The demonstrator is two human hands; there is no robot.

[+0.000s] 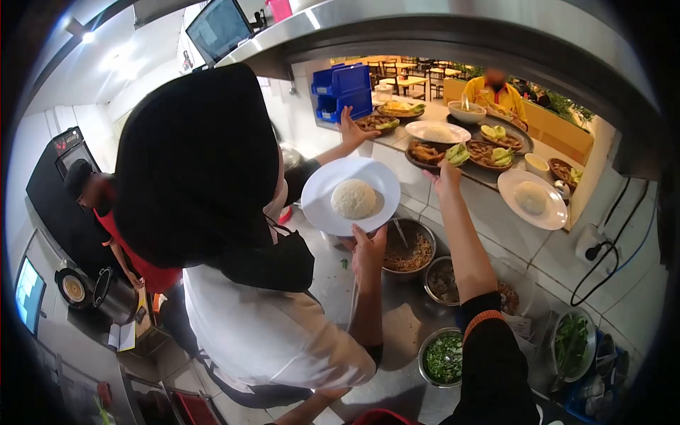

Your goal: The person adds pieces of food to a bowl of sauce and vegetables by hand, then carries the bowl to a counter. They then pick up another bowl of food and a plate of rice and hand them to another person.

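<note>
My right hand (446, 180) reaches up to the serving ledge, its fingers closed at the near rim of a dark plate (418, 160) with browned food and green leaves on it. A bare forearm, apparently my left, shows at the bottom edge; its hand is hidden beside the co-worker's elbow. Close on my left, a co-worker's hand (368, 251) holds a white plate (316, 202) with a rice mound (353, 199). Their other hand (352, 132) is by another dark food plate (377, 126). A white oval plate (506, 188) with rice sits right of my hand.
Below the ledge stand a bowl of brown chopped food (409, 256), a smaller metal bowl (443, 281) and a bowl of chopped greens (443, 358). Blue bins (342, 91) occupy the ledge's left end. Cords hang from a wall socket (589, 244). Another person (131, 234) stands far left.
</note>
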